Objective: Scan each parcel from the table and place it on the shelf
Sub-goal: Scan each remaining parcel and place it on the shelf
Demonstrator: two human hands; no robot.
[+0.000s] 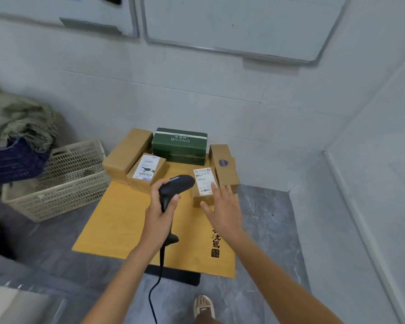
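Note:
My left hand [160, 206] grips a black corded barcode scanner [177, 184] whose head points toward a small brown parcel [202, 187] bearing a white label. My right hand [222, 208] is spread with straight fingers over the near right corner of that parcel, fingertips at its label. Several more parcels sit at the far end of the yellow table [126, 220]: another labelled brown box [146, 173], a plain brown box [126, 153], a green box [179, 146], and a brown box with a blue sticker [225, 164]. No shelf is in view.
A beige lattice crate [61, 181] stands on the floor left of the table, with a dark blue crate [12, 162] and green cloth behind it. White walls close in behind and to the right. The scanner cable hangs down past the table's near edge. My sandalled foot [204, 307] is below.

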